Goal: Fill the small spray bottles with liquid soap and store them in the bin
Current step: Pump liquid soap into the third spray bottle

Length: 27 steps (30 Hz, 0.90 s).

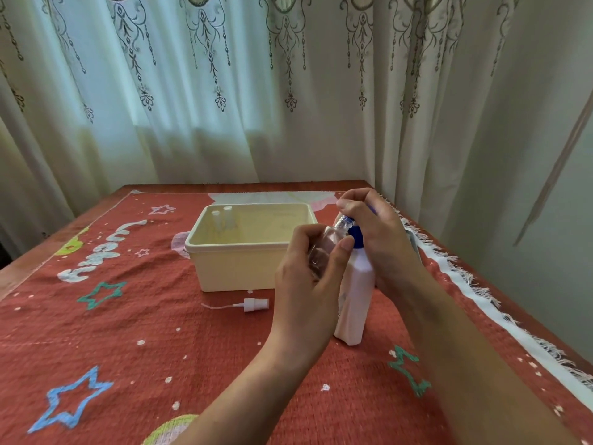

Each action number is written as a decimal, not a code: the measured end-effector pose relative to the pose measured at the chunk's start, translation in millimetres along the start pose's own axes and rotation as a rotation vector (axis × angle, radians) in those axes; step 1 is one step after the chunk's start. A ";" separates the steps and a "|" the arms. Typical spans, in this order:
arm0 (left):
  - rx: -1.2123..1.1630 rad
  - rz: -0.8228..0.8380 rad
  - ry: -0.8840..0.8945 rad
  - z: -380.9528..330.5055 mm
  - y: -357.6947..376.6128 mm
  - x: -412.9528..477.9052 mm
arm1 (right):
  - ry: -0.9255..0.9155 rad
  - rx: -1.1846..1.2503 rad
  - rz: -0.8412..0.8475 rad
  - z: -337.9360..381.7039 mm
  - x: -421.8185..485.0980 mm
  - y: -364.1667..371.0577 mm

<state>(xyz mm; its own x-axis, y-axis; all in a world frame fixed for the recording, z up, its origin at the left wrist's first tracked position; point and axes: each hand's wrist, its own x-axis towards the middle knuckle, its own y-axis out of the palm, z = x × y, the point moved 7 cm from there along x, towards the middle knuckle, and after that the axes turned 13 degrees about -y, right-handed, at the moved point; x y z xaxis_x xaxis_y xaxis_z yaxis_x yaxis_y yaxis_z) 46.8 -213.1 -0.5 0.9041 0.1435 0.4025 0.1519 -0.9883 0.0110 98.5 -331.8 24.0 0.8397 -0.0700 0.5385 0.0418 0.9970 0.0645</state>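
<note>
My left hand [309, 284] grips a small clear spray bottle [324, 248], tilted with its open neck against the blue pump head [354, 234] of a tall white soap bottle [354, 303]. The soap bottle stands on the table. My right hand [375, 232] rests on top of the pump, fingers curled over it. The small bottle's white spray cap with its thin tube [250, 305] lies on the cloth in front of the cream bin [237, 268]. Two small capped bottles [223, 218] stand in the bin's far left corner.
A red cloth with stars and letters [128, 332] covers the table, its white fringe [481, 293] running along the right edge. Patterned curtains [224, 91] hang close behind the table and at the right.
</note>
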 end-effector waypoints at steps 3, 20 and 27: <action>0.001 0.001 -0.001 0.4 -0.4 0.3 | -0.005 0.008 -0.008 0.8 -0.5 0.2; -0.020 0.003 -0.019 0.0 1.2 1.8 | 0.006 0.022 -0.012 0.2 -2.2 0.2; -0.013 -0.007 -0.012 -1.6 0.5 2.4 | 0.020 0.026 -0.036 -0.3 -1.4 -0.9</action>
<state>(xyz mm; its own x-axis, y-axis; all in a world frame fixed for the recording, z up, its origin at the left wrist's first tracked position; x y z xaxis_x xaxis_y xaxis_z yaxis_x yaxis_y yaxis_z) 48.4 -213.3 2.0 0.9079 0.1506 0.3911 0.1529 -0.9879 0.0255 97.5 -332.6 23.0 0.8488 -0.1051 0.5182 0.0586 0.9927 0.1054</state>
